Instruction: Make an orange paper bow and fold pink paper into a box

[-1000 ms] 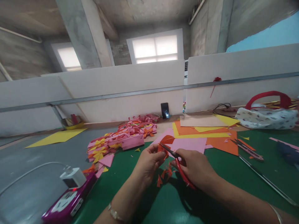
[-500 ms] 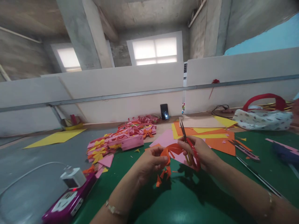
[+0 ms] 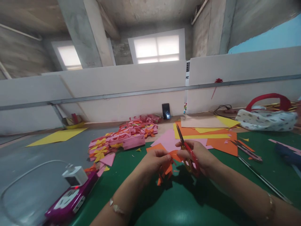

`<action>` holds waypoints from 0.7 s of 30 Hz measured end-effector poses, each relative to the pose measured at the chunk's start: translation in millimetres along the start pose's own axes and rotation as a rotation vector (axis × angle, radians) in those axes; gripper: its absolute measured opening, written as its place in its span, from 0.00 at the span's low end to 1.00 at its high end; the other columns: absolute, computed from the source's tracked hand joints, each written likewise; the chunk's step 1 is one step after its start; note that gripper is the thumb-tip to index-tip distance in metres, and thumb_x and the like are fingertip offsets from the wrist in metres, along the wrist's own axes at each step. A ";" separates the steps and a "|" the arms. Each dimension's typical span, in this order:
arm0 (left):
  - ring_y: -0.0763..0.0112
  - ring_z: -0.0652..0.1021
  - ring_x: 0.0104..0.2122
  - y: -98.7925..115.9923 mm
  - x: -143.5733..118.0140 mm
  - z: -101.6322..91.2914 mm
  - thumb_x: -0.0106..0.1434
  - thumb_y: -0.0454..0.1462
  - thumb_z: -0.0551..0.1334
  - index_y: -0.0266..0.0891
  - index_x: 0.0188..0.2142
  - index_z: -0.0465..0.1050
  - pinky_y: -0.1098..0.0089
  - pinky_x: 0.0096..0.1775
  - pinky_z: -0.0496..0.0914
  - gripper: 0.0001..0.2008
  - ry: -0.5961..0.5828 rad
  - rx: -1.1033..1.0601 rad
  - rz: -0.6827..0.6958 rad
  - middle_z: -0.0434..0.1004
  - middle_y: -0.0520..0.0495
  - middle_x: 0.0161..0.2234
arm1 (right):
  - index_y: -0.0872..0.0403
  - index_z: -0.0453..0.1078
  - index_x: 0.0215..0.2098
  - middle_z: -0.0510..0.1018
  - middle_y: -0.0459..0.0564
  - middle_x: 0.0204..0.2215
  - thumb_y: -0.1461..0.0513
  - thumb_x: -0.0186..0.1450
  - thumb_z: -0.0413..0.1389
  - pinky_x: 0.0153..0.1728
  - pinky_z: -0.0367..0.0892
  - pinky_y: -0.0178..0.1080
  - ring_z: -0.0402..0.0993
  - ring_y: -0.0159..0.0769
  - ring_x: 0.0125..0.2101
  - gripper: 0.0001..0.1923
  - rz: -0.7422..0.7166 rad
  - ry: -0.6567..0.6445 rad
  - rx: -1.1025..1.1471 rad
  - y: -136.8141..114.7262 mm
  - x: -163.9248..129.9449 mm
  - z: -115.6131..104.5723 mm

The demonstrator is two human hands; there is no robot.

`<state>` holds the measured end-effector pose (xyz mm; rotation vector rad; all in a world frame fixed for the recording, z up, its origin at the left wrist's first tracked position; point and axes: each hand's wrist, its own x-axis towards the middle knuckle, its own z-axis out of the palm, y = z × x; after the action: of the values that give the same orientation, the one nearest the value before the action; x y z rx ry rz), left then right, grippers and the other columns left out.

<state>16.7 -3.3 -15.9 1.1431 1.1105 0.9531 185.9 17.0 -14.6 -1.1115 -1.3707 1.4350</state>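
**Pinching a curved orange paper piece (image 3: 175,155) over a smooth green work surface (image 3: 162,207)**

My 2 forearms are slanting inward from the lower edge, bracelets circling both wrists. My left hand (image 3: 152,160) is curling narrowly, thumb and fingers pinching the orange piece's left end. My right hand (image 3: 201,155) is wrapping around red-handled metal scissors (image 3: 191,151), their dark, slender blades pointing up and away from me, while its fingertips are meeting the paper's right end. The piece is spanning the gap between my hands, and jagged orange paper scraps (image 3: 160,181) are lying just below.

The green surface is shining softly near me; a dull grey surface (image 3: 25,191) is spreading on the left, where a glossy purple power strip (image 3: 66,202) is holding a boxy white plug (image 3: 75,176). A crumpled heap of pink, orange and yellow paper shapes (image 3: 131,135) is sitting beyond my left hand. Smooth white partition panels (image 3: 122,80) are standing behind, and rough concrete columns are rising past them.
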 end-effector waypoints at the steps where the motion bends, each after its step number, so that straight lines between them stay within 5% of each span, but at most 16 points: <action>1: 0.81 0.61 0.14 -0.6 0.2 0.1 0.49 0.36 0.66 0.34 0.21 0.73 0.77 0.18 0.52 0.07 0.004 0.006 0.001 0.65 0.53 0.14 | 0.57 0.65 0.39 0.69 0.41 0.21 0.65 0.49 0.60 0.19 0.58 0.30 0.65 0.26 0.20 0.19 0.000 -0.003 -0.009 0.1 -0.5 0.3; 15: 0.79 0.66 0.16 2.9 -2.8 0.6 0.50 0.37 0.66 0.32 0.21 0.75 0.76 0.21 0.55 0.08 0.031 0.057 0.019 0.70 0.49 0.17 | 0.57 0.66 0.39 0.70 0.41 0.20 0.64 0.50 0.59 0.20 0.60 0.31 0.66 0.27 0.20 0.17 -0.042 0.026 -0.103 -1.4 -1.7 2.0; 21: 0.77 0.71 0.19 11.5 -2.3 -10.3 0.45 0.36 0.68 0.33 0.22 0.74 0.76 0.22 0.62 0.07 0.226 -0.093 0.095 0.74 0.49 0.19 | 0.57 0.65 0.40 0.72 0.44 0.22 0.60 0.51 0.60 0.21 0.62 0.32 0.66 0.29 0.21 0.19 -0.113 0.085 -0.287 -3.5 -1.0 -2.4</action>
<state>5.9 -1.4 -4.8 1.0376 1.1864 1.2188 188.5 16.9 -11.0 -1.2386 -1.5857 1.1214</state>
